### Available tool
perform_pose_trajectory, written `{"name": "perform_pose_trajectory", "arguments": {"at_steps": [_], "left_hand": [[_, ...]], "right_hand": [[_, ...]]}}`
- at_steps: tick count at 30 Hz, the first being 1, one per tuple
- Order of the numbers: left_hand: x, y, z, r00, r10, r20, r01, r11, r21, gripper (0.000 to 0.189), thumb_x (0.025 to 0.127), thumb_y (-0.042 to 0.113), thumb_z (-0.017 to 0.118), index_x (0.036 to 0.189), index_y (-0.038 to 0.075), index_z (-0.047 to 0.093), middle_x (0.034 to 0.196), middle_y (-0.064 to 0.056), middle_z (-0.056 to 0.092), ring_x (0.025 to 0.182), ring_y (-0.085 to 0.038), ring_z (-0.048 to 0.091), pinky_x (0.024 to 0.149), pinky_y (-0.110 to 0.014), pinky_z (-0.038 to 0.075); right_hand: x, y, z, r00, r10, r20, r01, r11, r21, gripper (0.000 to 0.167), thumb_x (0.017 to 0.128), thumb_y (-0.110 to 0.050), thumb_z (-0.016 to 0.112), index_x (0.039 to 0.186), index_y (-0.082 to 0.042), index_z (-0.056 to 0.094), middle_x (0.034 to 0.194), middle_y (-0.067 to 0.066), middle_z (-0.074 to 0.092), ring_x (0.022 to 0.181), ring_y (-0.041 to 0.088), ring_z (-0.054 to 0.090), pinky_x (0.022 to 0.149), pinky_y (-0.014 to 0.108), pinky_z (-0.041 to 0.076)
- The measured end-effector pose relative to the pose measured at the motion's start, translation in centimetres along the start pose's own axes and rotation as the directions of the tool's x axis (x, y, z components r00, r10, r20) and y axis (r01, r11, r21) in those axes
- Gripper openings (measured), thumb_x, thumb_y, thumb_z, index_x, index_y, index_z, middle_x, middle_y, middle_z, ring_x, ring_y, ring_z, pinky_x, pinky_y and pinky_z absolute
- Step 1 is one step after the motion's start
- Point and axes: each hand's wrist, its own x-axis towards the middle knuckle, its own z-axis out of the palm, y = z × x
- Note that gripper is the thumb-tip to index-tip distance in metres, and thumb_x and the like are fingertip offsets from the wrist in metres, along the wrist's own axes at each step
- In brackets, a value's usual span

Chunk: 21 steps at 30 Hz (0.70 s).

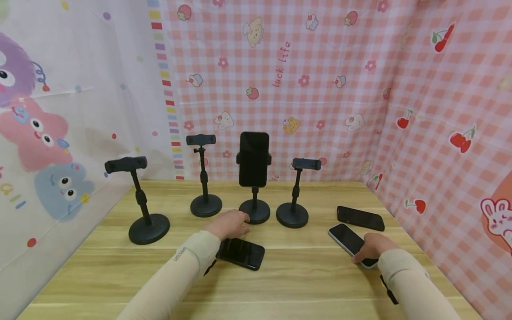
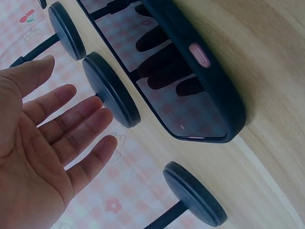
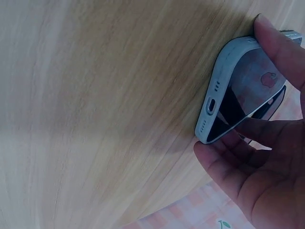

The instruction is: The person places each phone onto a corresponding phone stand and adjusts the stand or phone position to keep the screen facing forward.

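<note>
The right hand [image 1: 375, 247] pinches the white-edged smartphone [image 1: 348, 238] by its long sides on the counter [image 1: 300, 280]; likely light, stiff, slick and glass-fragile, it suits that edge grip. The left hand [image 1: 231, 223], fingers relaxed, is near a black smartphone [image 1: 242, 253].

Bright, even light over the table [image 1: 304, 284], right to its back edge!
Wrist views dimmer, shadows soft; black phone [image 2: 174, 67] mirrors my left hand [image 2: 45, 155].

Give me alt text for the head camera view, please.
A person's right hand grips a white-edged phone on a wooden table; the left hand is near a black phone. Nearby are four black phone stands, one holding an upright phone.
</note>
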Motion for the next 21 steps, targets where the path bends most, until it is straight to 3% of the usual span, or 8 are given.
{"name": "perform_pose_trajectory", "arguments": {"at_steps": [8,16,21], "left_hand": [[0.2,0.2,0.2,1.000,0.015,-0.006,-0.015,1.000,-0.005,0.033,0.097,0.025,0.065,0.125,0.008,0.068,0.123,-0.008,0.067,0.114,-0.027,0.062,0.098,-0.042,0.047],[0.4,0.2,0.4,0.999,0.035,-0.030,-0.034,0.999,0.029,0.024,0.095,0.022,0.068,0.115,0.008,0.072,0.111,-0.007,0.070,0.102,-0.024,0.065,0.091,-0.042,0.050],[0.5,0.4,0.4,0.998,0.047,-0.045,-0.045,0.998,0.044,0.009,0.094,0.020,0.069,0.093,0.011,0.073,0.090,-0.001,0.069,0.080,-0.017,0.061,0.080,-0.038,0.050]], "right_hand": [[0.2,0.1,0.2,1.000,0.011,-0.009,-0.011,1.000,0.010,0.080,0.077,-0.045,0.082,0.115,0.018,0.052,0.098,0.021,0.058,0.089,0.034,0.055,0.088,0.051,0.046],[0.2,-0.2,0.1,0.999,0.022,-0.024,-0.022,1.000,0.010,0.080,0.076,-0.047,0.082,0.115,0.017,0.053,0.099,0.021,0.059,0.089,0.032,0.055,0.086,0.051,0.047],[0.1,-1.3,0.1,0.998,0.010,-0.062,-0.010,1.000,-0.004,0.082,0.075,-0.048,0.079,0.117,0.018,0.054,0.102,0.023,0.061,0.087,0.032,0.057,0.085,0.050,0.049]]}}
